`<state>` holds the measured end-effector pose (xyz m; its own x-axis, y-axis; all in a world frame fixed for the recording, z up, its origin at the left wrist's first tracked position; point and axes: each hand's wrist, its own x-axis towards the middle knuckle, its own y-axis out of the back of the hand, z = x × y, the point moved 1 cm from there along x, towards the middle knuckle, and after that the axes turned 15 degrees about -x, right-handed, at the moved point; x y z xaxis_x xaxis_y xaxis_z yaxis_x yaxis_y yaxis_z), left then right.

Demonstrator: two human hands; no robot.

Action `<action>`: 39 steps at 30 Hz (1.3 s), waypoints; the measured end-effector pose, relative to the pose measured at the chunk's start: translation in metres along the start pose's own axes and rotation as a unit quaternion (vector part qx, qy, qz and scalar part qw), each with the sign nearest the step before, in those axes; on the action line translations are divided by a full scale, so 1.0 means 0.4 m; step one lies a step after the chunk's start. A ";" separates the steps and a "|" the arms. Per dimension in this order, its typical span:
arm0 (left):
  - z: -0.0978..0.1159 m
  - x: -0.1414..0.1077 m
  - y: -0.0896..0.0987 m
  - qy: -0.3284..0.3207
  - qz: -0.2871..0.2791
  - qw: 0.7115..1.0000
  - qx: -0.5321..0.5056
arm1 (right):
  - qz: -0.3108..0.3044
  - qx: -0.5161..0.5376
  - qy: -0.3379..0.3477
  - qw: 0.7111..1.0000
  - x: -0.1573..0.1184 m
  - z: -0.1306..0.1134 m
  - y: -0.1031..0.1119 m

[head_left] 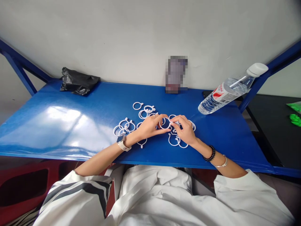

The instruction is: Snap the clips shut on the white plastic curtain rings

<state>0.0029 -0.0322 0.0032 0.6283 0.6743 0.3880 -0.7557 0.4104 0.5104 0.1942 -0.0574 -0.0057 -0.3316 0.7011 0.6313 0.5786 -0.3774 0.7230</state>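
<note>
Between my hands, a white ring point(165, 128) is held up just over the blue table point(94, 125). My left hand point(150, 126) grips its left side, thumb and forefinger curved round it. The fingertips of my right hand point(185, 129) pinch the ring's right edge, where a small clasp or knob seems to be; the detail is too small to tell. Several white rings with small knobs point(127, 125) lie left of my left hand. Others point(174, 140) lie under and beside my right hand, partly hidden by it. More rings point(138, 105) rest just beyond my hands.
A black plastic bag point(80, 82) lies at the back left. A blurred upright object point(175, 74) leans against the wall. On the right, a clear water bottle point(223, 94) with a white cap stands. Beyond the blue frame post is a black surface point(277, 125) with green items point(295, 119).
</note>
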 end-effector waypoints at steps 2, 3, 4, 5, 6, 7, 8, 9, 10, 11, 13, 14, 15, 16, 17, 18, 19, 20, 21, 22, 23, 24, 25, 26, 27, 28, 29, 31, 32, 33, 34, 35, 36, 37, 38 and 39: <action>-0.003 -0.002 -0.003 -0.012 0.004 1.000 0.018 | -0.005 -0.005 0.002 1.000 -0.001 -0.001 0.000; -0.004 -0.003 -0.005 -0.017 0.007 1.000 0.024 | -0.007 -0.008 0.004 1.000 -0.001 -0.001 0.000; -0.005 -0.004 -0.007 -0.022 0.011 0.999 0.029 | -0.008 -0.010 0.006 1.000 -0.001 -0.002 0.000; -0.005 -0.005 -0.009 -0.028 0.015 0.999 0.034 | -0.010 -0.011 0.008 1.000 -0.001 -0.002 -0.001; -0.006 -0.006 -0.012 -0.035 0.020 0.998 0.038 | -0.012 -0.011 0.010 1.000 -0.001 -0.002 -0.001; -0.006 -0.007 -0.014 -0.043 0.025 0.998 0.042 | -0.015 -0.010 0.012 1.000 -0.001 -0.002 -0.002; -0.005 -0.008 -0.016 -0.050 0.029 0.997 0.046 | -0.018 -0.009 0.012 1.000 -0.001 -0.002 -0.002; -0.005 -0.008 -0.018 -0.055 0.032 0.997 0.049 | -0.021 -0.007 0.012 1.000 0.000 -0.003 -0.002; -0.005 -0.009 -0.019 -0.058 0.034 0.996 0.051 | -0.022 -0.006 0.011 1.000 0.000 -0.004 -0.001; -0.004 -0.009 -0.019 -0.056 0.036 0.996 0.052 | -0.024 -0.004 0.009 1.000 0.001 -0.005 0.001; -0.005 -0.009 -0.017 -0.042 0.038 0.997 0.055 | -0.028 -0.002 -0.004 1.000 0.003 -0.008 0.006; -0.006 -0.008 -0.014 -0.029 0.041 0.997 0.058 | -0.030 -0.004 -0.016 0.999 0.005 -0.008 0.009; -0.008 -0.006 -0.009 -0.014 0.049 0.997 0.062 | -0.032 -0.007 -0.030 0.999 0.007 -0.006 0.012; -0.011 -0.005 -0.004 0.000 0.060 0.996 0.068 | -0.033 -0.012 -0.046 0.998 0.009 -0.003 0.014; -0.014 -0.003 0.002 0.012 0.072 0.994 0.077 | -0.034 -0.019 -0.060 0.997 0.011 0.003 0.016; -0.019 0.000 0.008 0.020 0.086 0.992 0.088 | -0.036 -0.030 -0.071 0.996 0.013 0.010 0.017; -0.023 0.002 0.015 0.026 0.098 0.990 0.103 | -0.042 -0.044 -0.079 0.995 0.015 0.020 0.017; -0.028 0.004 0.021 0.030 0.107 0.986 0.121 | -0.052 -0.059 -0.085 0.993 0.016 0.031 0.015; -0.033 0.006 0.026 0.033 0.114 0.983 0.139 | -0.067 -0.075 -0.089 0.991 0.016 0.042 0.011; -0.038 0.008 0.031 0.037 0.118 0.980 0.156 | -0.084 -0.089 -0.093 0.988 0.016 0.054 0.007; -0.042 0.010 0.034 0.041 0.120 0.977 0.171 | -0.102 -0.100 -0.097 0.985 0.014 0.064 0.002; -0.046 0.011 0.036 0.046 0.121 0.974 0.185 | -0.119 -0.109 -0.101 0.982 0.012 0.072 -0.003; -0.049 0.011 0.037 0.051 0.119 0.972 0.198 | -0.135 -0.116 -0.104 0.979 0.010 0.079 -0.007; -0.052 0.011 0.037 0.055 0.117 0.969 0.211 | -0.150 -0.120 -0.108 0.975 0.007 0.083 -0.011; -0.055 0.011 0.037 0.061 0.114 0.966 0.222 | -0.162 -0.125 -0.113 0.972 0.005 0.086 -0.015; -0.058 0.010 0.036 0.067 0.111 0.964 0.231 | -0.171 -0.129 -0.118 0.970 0.004 0.088 -0.017; -0.061 0.010 0.034 0.072 0.109 0.962 0.238 | -0.176 -0.131 -0.123 0.968 0.004 0.088 -0.018; -0.064 0.008 0.033 0.078 0.110 0.960 0.244 | -0.174 -0.120 -0.130 0.969 0.006 0.087 -0.017; -0.064 0.008 0.032 0.078 0.113 0.960 0.245 | -0.167 -0.105 -0.134 0.971 0.008 0.086 -0.014; -0.063 0.007 0.032 0.074 0.118 0.960 0.243 | -0.156 -0.085 -0.138 0.974 0.011 0.083 -0.010; -0.060 0.008 0.031 0.067 0.122 0.961 0.237 | -0.144 -0.063 -0.141 0.977 0.013 0.080 -0.006; -0.056 0.008 0.031 0.056 0.124 0.964 0.229 | -0.131 -0.044 -0.143 0.980 0.016 0.075 -0.002; -0.050 0.009 0.029 0.041 0.123 0.967 0.217 | -0.121 -0.027 -0.142 0.982 0.018 0.069 0.003; -0.044 0.009 0.027 0.019 0.116 0.972 0.205 | -0.114 -0.011 -0.138 0.984 0.019 0.062 0.006; -0.036 0.010 0.024 -0.008 0.099 0.976 0.193 | -0.110 0.008 -0.130 0.985 0.019 0.053 0.008; -0.028 0.011 0.020 -0.038 0.074 0.979 0.185 | -0.110 0.030 -0.122 0.986 0.018 0.045 0.010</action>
<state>-0.0026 -0.0191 0.0005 0.5399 0.6560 0.5275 -0.7292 0.0515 0.6823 0.2074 -0.0430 -0.0033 -0.2689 0.8896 0.3691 0.5584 -0.1683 0.8124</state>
